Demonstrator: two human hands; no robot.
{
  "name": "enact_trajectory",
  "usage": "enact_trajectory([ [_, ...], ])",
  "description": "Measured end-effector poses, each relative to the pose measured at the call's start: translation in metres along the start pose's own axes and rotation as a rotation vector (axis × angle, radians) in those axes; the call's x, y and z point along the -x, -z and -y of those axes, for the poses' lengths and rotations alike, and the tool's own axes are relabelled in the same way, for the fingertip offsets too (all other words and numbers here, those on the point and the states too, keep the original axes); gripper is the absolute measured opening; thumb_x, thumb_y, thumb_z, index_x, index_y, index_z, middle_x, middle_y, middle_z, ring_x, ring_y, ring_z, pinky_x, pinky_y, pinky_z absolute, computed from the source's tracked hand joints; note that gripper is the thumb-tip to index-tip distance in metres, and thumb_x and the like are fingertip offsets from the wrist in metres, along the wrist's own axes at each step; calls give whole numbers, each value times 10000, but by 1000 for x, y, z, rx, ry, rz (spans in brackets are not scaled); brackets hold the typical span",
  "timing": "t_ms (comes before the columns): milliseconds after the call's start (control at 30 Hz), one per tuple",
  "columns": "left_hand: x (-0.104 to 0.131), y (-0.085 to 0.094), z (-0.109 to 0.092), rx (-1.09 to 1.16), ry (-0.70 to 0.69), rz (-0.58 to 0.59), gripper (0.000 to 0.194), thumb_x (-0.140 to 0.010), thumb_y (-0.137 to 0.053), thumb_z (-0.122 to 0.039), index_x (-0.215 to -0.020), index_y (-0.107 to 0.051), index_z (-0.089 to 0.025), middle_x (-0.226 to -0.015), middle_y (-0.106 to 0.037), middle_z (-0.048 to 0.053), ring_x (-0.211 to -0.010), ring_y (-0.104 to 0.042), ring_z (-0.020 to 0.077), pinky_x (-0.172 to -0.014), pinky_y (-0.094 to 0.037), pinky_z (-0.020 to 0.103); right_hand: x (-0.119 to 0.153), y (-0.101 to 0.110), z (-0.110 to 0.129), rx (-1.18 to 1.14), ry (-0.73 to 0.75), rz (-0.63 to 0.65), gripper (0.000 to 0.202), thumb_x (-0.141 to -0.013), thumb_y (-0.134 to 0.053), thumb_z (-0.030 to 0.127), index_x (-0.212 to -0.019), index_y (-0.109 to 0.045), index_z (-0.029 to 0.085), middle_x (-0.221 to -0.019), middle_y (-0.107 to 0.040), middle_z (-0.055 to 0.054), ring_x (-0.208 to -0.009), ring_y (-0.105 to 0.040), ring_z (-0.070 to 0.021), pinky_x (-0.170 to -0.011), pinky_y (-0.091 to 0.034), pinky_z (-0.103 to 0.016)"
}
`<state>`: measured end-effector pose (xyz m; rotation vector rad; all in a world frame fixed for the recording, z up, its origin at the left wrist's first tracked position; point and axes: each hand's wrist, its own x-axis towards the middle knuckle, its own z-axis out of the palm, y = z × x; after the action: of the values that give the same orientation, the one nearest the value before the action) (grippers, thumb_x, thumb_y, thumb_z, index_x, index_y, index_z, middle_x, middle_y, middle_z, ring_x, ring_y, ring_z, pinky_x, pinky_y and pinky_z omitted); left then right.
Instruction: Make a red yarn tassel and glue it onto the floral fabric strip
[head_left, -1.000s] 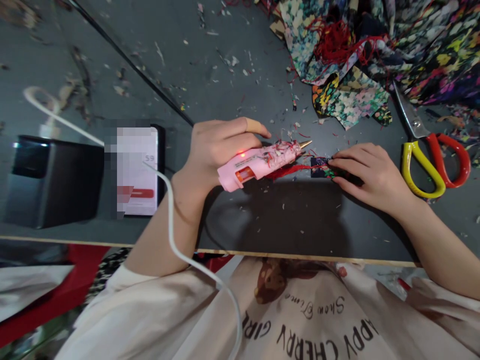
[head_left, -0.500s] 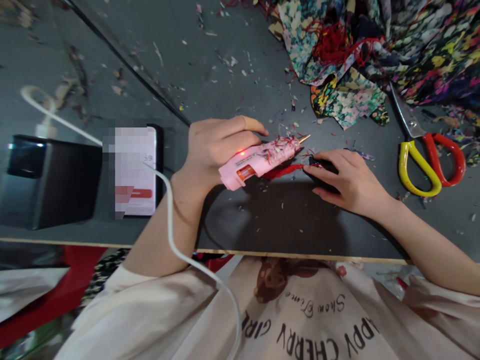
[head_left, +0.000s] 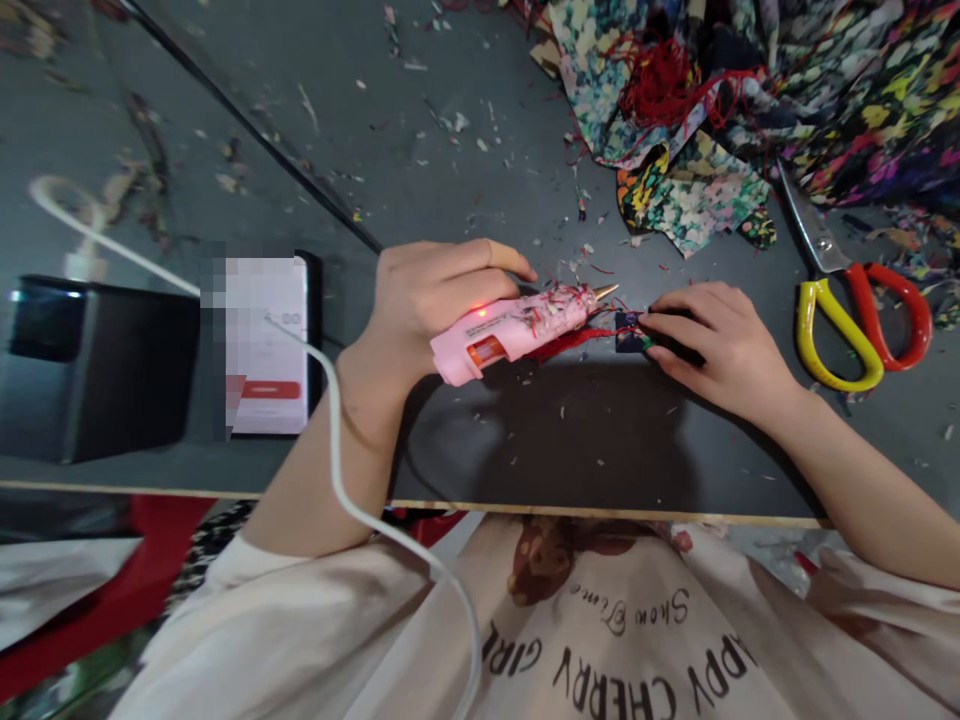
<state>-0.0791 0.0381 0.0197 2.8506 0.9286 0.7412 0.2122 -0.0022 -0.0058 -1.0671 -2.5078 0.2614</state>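
My left hand is wrapped round a pink glue gun, whose barrel is crusted with glue and thread scraps and whose red light is lit. The gun's metal tip points right, just above a small dark fabric piece on the table. Fingertips of my right hand pinch the right end of that piece. A bundle of red thread reaches the fabric's left edge, and part of it is hidden under the gun.
Scissors with yellow and red handles lie at the right. Patterned fabric with tangled red thread fills the upper right. At left are a phone, a dark box-shaped device and a white cable. Scraps litter the table.
My right hand has slid slightly right along the dark fabric piece, uncovering more of it. The glue gun has shifted slightly left and its tip a little down, still in my left hand.
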Motion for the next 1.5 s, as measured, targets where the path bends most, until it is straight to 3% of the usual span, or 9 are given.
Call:
enact_trajectory([
  [100, -1, 0, 0, 49, 11, 48, 275, -983, -446, -215, -746, -572, -155, -953, -733, 55, -779, -688, 115, -646, -487, 230, 1, 1, -2, -33, 3, 10, 247, -900, -561, 256, -1116, -647, 171, -1063, -699, -128, -955, -628, -262, -753, -469, -389],
  [167, 0, -2, 4, 61, -37, 34, 323, -993, -423, -262, -726, -573, -160, -962, -732, 39, -825, -679, 108, -845, -526, 277, 1, 2, -3, -52, 14, 15, 255, -895, -566, 251, -1127, -642, 179, -1076, -699, -125, -963, -629, -263, -757, -473, -391],
  [233, 1, -6, 8, 48, -62, 24, 359, -998, -404, -282, -705, -578, -167, -995, -732, 16, -835, -668, 93, -1029, -466, 349, 1, 2, -4, -61, 22, 15, 254, -895, -571, 258, -1127, -644, 186, -1082, -701, -121, -967, -632, -262, -762, -476, -390],
  [300, 3, -8, 11, 36, -45, 22, 381, -1000, -384, -291, -700, -588, -172, -1010, -732, -4, -842, -661, 76, -1079, -429, 350, 0, 1, -3, -59, 17, 3, 241, -901, -569, 273, -1110, -652, 186, -1067, -706, -118, -954, -637, -256, -760, -479, -386],
  [633, 0, -10, 6, 32, -128, 46, 353, -987, -398, -318, -701, -554, -181, -983, -723, -3, -804, -633, 83, -987, -469, 310, -1, 0, -6, -92, 58, -30, 227, -883, -596, 256, -1057, -673, 132, -1029, -712, -146, -927, -655, -263, -769, -521, -398],
  [1267, 0, -17, 5, 21, -111, 72, 418, -989, -347, -393, -677, -541, -193, -935, -698, -21, -792, -599, 80, -1011, -448, 295, 1, -2, -9, -137, 59, -12, 281, -891, -566, 245, -1153, -653, 193, -1051, -691, -119, -955, -622, -243, -827, -494, -406],
  [1500, 0, -14, 4, 28, -97, 114, 384, -984, -373, -355, -677, -542, -197, -939, -710, 5, -792, -597, 96, -1022, -447, 318, 1, 0, -9, -80, 69, 26, 246, -901, -549, 254, -1100, -690, 220, -1066, -686, -115, -976, -617, -247, -824, -495, -407],
])
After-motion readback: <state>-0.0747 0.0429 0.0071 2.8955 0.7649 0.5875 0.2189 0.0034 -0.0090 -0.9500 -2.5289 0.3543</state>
